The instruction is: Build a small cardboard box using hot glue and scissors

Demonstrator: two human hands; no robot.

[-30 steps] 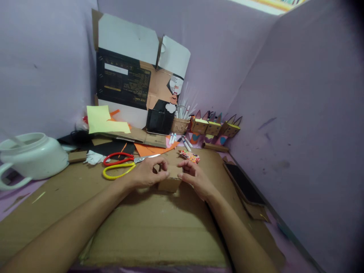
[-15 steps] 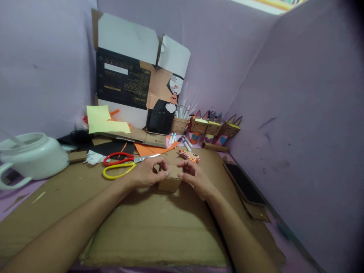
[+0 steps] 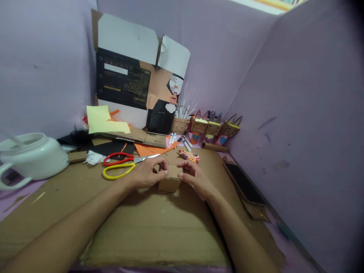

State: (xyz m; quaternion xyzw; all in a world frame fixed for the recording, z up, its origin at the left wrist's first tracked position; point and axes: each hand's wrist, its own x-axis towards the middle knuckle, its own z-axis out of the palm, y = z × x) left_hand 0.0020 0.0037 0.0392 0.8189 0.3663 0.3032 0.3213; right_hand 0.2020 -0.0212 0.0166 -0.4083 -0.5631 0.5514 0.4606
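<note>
A small brown cardboard box (image 3: 170, 185) sits on the large cardboard sheet (image 3: 159, 235) in front of me. My left hand (image 3: 150, 172) grips its left side, thumb and fingers curled at the top edge. From the opposite side my right hand (image 3: 196, 177) holds the box the same way, with thumb and fingertips at the upper right edge. Both hands hide parts of the box's sides. Just left of my left hand lie scissors (image 3: 119, 172) with one red and one yellow handle, blades partly behind the hand. A colourful patterned piece (image 3: 190, 156) rests beyond the right hand.
A white pot (image 3: 36, 157) stands at the left, beside crumpled white tissue (image 3: 95, 157). On the right lies a dark phone (image 3: 244, 184). Along the back are an opened carton (image 3: 125, 79), a basket (image 3: 180, 125) of markers, and cardboard animal figures (image 3: 214, 127).
</note>
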